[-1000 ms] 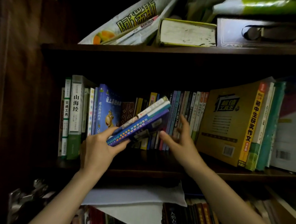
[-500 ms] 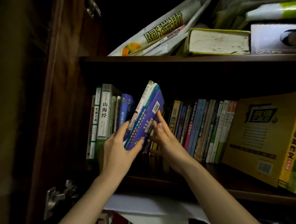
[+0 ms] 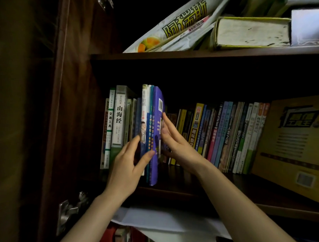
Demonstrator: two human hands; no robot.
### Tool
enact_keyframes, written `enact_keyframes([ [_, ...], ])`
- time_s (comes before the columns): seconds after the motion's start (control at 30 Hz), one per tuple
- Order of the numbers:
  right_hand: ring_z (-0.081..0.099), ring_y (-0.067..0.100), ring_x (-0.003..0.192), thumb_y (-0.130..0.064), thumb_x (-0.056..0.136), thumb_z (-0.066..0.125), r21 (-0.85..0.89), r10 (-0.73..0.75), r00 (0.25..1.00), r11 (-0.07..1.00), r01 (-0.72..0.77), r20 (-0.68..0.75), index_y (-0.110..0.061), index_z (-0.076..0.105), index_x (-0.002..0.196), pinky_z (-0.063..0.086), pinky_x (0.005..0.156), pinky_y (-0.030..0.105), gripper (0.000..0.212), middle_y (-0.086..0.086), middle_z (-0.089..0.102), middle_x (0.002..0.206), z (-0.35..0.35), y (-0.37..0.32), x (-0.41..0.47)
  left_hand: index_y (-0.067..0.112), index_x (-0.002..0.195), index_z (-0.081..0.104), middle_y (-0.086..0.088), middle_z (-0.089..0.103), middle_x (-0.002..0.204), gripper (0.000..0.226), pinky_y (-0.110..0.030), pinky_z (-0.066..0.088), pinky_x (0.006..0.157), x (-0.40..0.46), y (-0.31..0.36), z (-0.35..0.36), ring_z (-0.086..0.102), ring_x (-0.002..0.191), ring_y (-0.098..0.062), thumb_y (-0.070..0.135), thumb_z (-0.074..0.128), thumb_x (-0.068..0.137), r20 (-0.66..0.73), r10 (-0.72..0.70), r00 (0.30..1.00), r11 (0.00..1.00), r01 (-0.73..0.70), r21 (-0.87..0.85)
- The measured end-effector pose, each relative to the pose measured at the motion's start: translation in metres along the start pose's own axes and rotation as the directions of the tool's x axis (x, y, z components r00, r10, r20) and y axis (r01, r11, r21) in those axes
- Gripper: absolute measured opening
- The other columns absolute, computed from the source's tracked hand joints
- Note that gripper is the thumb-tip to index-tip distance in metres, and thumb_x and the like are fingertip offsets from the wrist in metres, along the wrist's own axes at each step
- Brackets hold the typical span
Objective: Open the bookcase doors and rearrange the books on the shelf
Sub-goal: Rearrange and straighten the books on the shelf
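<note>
Dim overall, with deep shadow across the bookcase interior and near-black above the middle shelf. Light arriving from behind the camera, brightest on both forearms, the left hand, the right hand and the white paper below. Mild glare on the metal hinge. Soft focus and motion smear at the left door panel and on the yellow book at right. Wide-angle bowing of shelf edges toward the frame borders. Visible grain in dark zones.
</note>
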State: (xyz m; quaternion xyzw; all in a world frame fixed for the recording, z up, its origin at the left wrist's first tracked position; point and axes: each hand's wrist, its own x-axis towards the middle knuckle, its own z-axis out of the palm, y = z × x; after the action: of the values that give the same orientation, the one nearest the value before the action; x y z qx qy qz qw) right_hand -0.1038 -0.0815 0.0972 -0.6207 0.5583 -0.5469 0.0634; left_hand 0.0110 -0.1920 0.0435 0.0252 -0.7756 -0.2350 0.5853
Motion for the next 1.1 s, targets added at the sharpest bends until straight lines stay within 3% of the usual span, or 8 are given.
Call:
enact_keyframes([
  [0.1, 0.038, -0.008, 0.124, -0.071, 0.058, 0.069, -0.073, -0.044, 0.997, 0.996, 0.048, 0.056, -0.051, 0.008, 0.141, 0.051, 0.09, 0.02, 0.105, -0.037, 0.028, 0.132, 0.0, 0.006, 0.001, 0.028, 0.12, 0.053, 0.003, 0.066, 0.102, 0.046, -0.004, 0.04, 0.056, 0.003, -0.006, -0.002, 0.058, 0.064, 0.006, 0.05, 0.053, 0.079, 0.033, -0.017, 0.999, 0.996, 0.02, -0.086],
  [0.2, 0.034, -0.012, 0.127, -0.06, 0.053, 0.08, -0.133, -0.055, 0.996, 0.989, 0.065, 0.077, -0.04, 0.001, 0.149, 0.046, 0.099, 0.024, 0.126, -0.031, 0.024, 0.14, -0.002, 0.012, 0.002, 0.033, 0.116, 0.052, 0.001, 0.067, 0.104, 0.043, -0.012, 0.046, 0.055, 0.005, -0.011, 0.0, 0.064, 0.069, -0.002, 0.054, 0.05, 0.079, 0.032, -0.05, 0.998, 0.99, 0.054, -0.132],
  [0.4, 0.038, -0.031, 0.106, -0.009, 0.073, 0.076, -0.119, -0.065, 0.996, 0.99, 0.072, 0.066, -0.031, -0.002, 0.15, 0.041, 0.078, 0.002, 0.111, -0.033, 0.024, 0.132, -0.003, 0.021, 0.004, 0.036, 0.117, 0.059, 0.002, 0.067, 0.109, 0.039, -0.029, 0.056, 0.066, 0.008, -0.02, 0.002, 0.066, 0.083, -0.014, 0.056, 0.056, 0.084, 0.022, -0.1, 0.995, 0.976, 0.102, -0.191],
  [0.6, 0.023, -0.002, 0.138, -0.023, 0.067, 0.081, -0.119, -0.019, 0.996, 0.992, 0.03, 0.088, -0.04, -0.002, 0.15, 0.038, 0.091, 0.006, 0.119, -0.021, 0.019, 0.153, -0.02, 0.02, 0.005, 0.039, 0.12, 0.054, 0.006, 0.064, 0.102, 0.036, -0.017, 0.052, 0.06, 0.011, -0.005, 0.006, 0.066, 0.073, -0.005, 0.042, 0.055, 0.083, 0.083, -0.035, 0.996, 0.985, 0.049, -0.166],
  [0.7, 0.023, 0.003, 0.137, -0.015, 0.071, 0.079, -0.094, 0.004, 0.998, 0.996, 0.002, 0.07, -0.043, -0.001, 0.149, 0.039, 0.09, 0.011, 0.115, -0.017, 0.016, 0.155, -0.026, 0.019, -0.001, 0.025, 0.131, 0.053, 0.006, 0.061, 0.11, 0.048, -0.022, 0.057, 0.066, 0.01, 0.0, 0.009, 0.067, 0.079, -0.007, 0.039, 0.055, 0.086, 0.086, -0.039, 0.996, 0.99, 0.05, -0.133],
  [0.83, 0.035, 0.019, 0.132, -0.011, 0.069, 0.076, -0.04, 0.042, 0.999, 0.998, -0.043, -0.011, -0.046, 0.009, 0.148, 0.052, 0.087, 0.03, 0.11, -0.01, 0.028, 0.146, -0.021, 0.013, -0.009, 0.021, 0.133, 0.053, 0.008, 0.057, 0.109, 0.05, -0.009, 0.05, 0.065, 0.009, 0.004, 0.01, 0.063, 0.082, 0.003, 0.039, 0.051, 0.086, 0.093, -0.001, 0.996, 0.995, 0.01, -0.1],
  [1.0, 0.04, 0.016, 0.131, -0.022, 0.069, 0.079, -0.061, -0.03, 0.993, 0.998, 0.023, -0.113, -0.044, 0.025, 0.134, 0.048, 0.098, 0.044, 0.087, -0.006, 0.036, 0.145, -0.011, 0.015, -0.012, 0.038, 0.134, 0.045, 0.011, 0.056, 0.122, 0.038, -0.026, 0.054, 0.084, 0.003, 0.0, 0.012, 0.057, 0.108, -0.003, 0.035, 0.04, 0.096, 0.129, -0.046, 0.991, 0.984, 0.067, -0.167],
  [1.1, 0.041, 0.009, 0.131, -0.044, 0.077, 0.072, -0.055, -0.065, 0.978, 0.997, 0.055, -0.199, -0.046, 0.026, 0.141, 0.044, 0.101, 0.039, 0.079, -0.014, 0.041, 0.142, -0.008, 0.013, -0.01, 0.06, 0.112, 0.044, 0.027, 0.052, 0.118, 0.034, -0.024, 0.046, 0.091, 0.005, 0.005, 0.013, 0.051, 0.114, 0.004, 0.029, 0.038, 0.1, 0.213, -0.118, 0.97, 0.931, 0.182, -0.316],
])
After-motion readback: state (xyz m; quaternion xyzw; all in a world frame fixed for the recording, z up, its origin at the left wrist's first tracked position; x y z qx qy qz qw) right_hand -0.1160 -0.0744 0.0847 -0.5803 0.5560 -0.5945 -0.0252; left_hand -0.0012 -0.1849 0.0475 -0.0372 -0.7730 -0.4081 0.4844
